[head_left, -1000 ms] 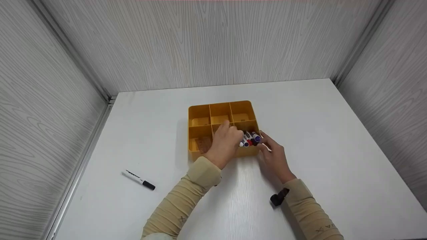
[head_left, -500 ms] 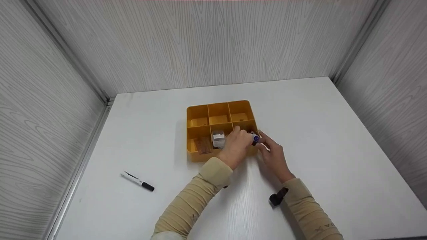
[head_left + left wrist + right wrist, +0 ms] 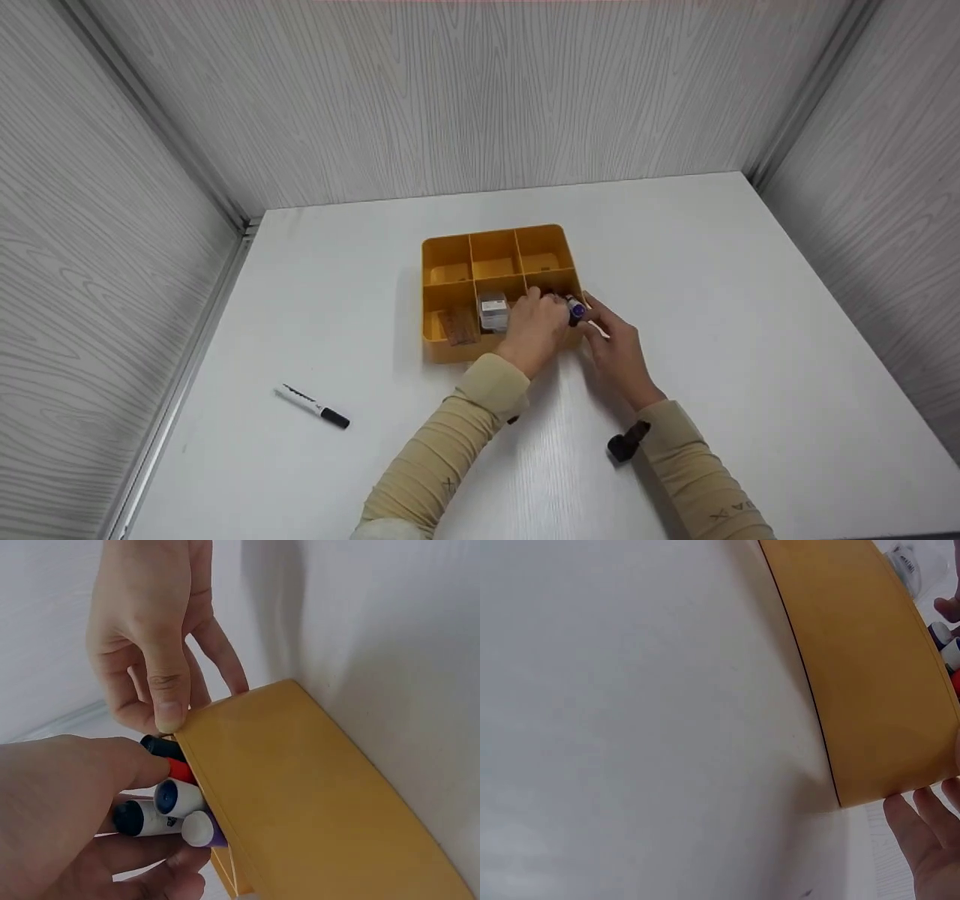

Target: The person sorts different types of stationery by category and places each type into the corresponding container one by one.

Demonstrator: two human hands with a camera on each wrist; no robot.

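Note:
A yellow six-compartment organizer box (image 3: 454, 352) stands mid-table. My left hand (image 3: 534, 330) reaches into its front right compartment. In the left wrist view, that hand's thumb and fingers hold a white marker with a dark end (image 3: 146, 818), among several markers including a blue-ended one (image 3: 180, 798), a purple one (image 3: 204, 829) and a red one (image 3: 180, 770). My right hand (image 3: 619, 356) grips the box's front right corner, thumb at the rim and fingers against the outer side wall. The left hand hides most markers in the head view.
A clear plastic case with a white label (image 3: 493, 312) sits in the front middle compartment. A reddish transparent flat piece (image 3: 460, 325) lies in the front left one. A black-capped white marker (image 3: 311, 406) lies on the table at left. Pale panels (image 3: 480, 97) enclose the table.
My left hand has moved right, from over the front middle compartment into the marker compartment, uncovering the clear case. My right hand stays on the box corner.

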